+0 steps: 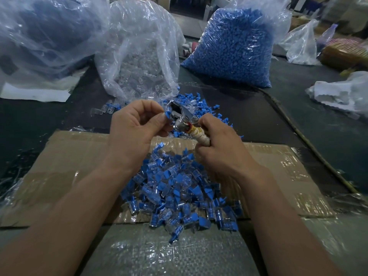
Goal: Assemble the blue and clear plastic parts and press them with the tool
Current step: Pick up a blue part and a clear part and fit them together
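My left hand [135, 126] pinches a small blue and clear plastic part [167, 114] between thumb and fingers, held against the metal jaws of the pressing tool [182, 117]. My right hand [217, 148] grips the tool's wrapped, cream-coloured handle [201, 136]. Both hands hover above the table, over a flattened cardboard sheet [69, 156]. A pile of joined blue and clear parts [179, 192] lies on the cardboard below my hands. Loose blue parts [201, 104] lie scattered just beyond the tool.
An open bag of clear parts [139, 62] stands behind my hands, a full bag of blue parts [233, 46] at the back right. A large bag [39, 36] fills the far left. More bags [342, 94] lie at the right. A cable [298, 132] runs along the dark table.
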A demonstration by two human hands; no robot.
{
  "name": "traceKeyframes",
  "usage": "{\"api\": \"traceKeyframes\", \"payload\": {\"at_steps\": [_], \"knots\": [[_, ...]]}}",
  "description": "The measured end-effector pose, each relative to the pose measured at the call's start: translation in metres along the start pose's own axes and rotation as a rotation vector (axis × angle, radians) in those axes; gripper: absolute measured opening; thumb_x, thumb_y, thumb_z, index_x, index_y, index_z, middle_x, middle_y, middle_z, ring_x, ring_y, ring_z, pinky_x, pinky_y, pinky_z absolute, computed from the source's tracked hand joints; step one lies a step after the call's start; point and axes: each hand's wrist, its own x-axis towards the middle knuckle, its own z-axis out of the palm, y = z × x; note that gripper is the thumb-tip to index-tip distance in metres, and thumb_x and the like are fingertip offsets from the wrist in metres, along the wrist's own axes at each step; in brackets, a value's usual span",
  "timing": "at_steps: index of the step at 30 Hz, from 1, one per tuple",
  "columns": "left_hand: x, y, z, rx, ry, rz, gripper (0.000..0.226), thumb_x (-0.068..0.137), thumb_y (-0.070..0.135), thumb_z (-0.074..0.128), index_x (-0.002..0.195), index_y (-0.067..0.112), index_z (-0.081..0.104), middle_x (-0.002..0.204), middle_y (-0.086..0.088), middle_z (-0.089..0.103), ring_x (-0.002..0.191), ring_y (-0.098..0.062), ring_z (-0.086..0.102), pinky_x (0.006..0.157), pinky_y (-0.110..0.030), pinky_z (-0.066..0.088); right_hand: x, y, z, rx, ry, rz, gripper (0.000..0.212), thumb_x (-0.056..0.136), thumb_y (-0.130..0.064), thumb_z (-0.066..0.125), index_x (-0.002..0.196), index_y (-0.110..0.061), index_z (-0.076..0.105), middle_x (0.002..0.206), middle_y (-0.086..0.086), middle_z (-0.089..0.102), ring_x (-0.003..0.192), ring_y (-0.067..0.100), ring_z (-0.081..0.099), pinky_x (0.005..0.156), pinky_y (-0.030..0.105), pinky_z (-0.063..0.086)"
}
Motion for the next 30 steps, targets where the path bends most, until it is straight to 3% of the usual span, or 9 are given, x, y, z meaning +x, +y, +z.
{"api": "traceKeyframes", "payload": {"at_steps": [15, 21, 30], "knots": [[-0.0005, -0.0009, 0.0009, 0.101, 0.025, 0.042, 0.028, 0.084, -0.009, 0.056, 0.075, 0.017, 0.056, 0.067, 0.0, 0.06, 0.053, -0.002, 0.059, 0.055, -0.015, 0.051, -0.0007, -0.001, 0.0015, 0.01, 0.01, -0.019, 0.033, 0.073, -0.01, 0.057, 0.067, -0.032, 0.034, 0.068, -0.013, 0.043, 0.065, 0.001, 0.041, 0.054, 0.024, 0.027], [-0.0002, -0.0003, 0.0003, 0.105, 0.041, 0.02, 0.027, 0.083, -0.008, 0.056, 0.075, 0.018, 0.056, 0.068, 0.001, 0.061, 0.053, -0.001, 0.059, 0.055, -0.014, 0.051, -0.0013, -0.0026, 0.0018, -0.008, -0.025, -0.019, 0.023, 0.074, -0.013, 0.058, 0.08, -0.027, 0.04, 0.073, -0.014, 0.043, 0.068, 0.001, 0.041, 0.056, 0.022, 0.028], [-0.0021, 0.003, 0.0016, 0.149, 0.035, 0.03, 0.026, 0.084, -0.008, 0.056, 0.075, 0.017, 0.055, 0.07, -0.003, 0.06, 0.054, -0.002, 0.06, 0.056, -0.014, 0.051, -0.002, -0.0046, -0.0016, 0.064, 0.002, -0.002, 0.032, 0.07, -0.007, 0.057, 0.066, -0.032, 0.037, 0.067, -0.012, 0.046, 0.064, 0.005, 0.044, 0.054, 0.026, 0.033]]}}
